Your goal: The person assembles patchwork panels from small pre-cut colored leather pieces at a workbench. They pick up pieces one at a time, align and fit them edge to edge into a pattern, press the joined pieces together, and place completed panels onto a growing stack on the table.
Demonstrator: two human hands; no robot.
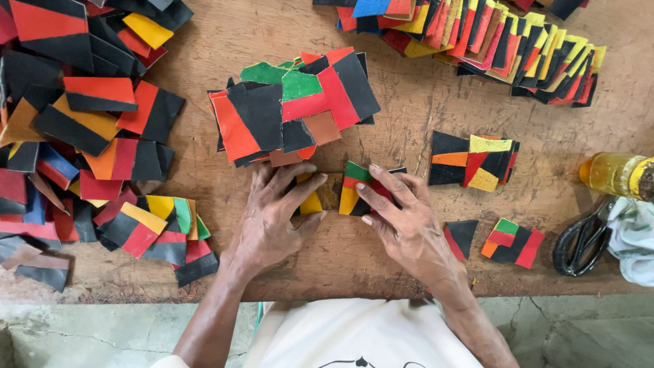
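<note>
Worn wooden tabletop (409, 123) carries patchwork stacks. Left hand (272, 211) lies spread on a yellow piece (312, 204); right hand (402, 221) seemingly pinches the multicoloured piece (354, 187). Align edges squarely, pressing flat.

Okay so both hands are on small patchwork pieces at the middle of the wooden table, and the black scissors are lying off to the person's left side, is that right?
Not quite. The head view shows the black scissors on the person's right side, beside the yellow bottle. The rest holds: the left hand and right hand both rest on small patchwork pieces on the wooden table.
</note>
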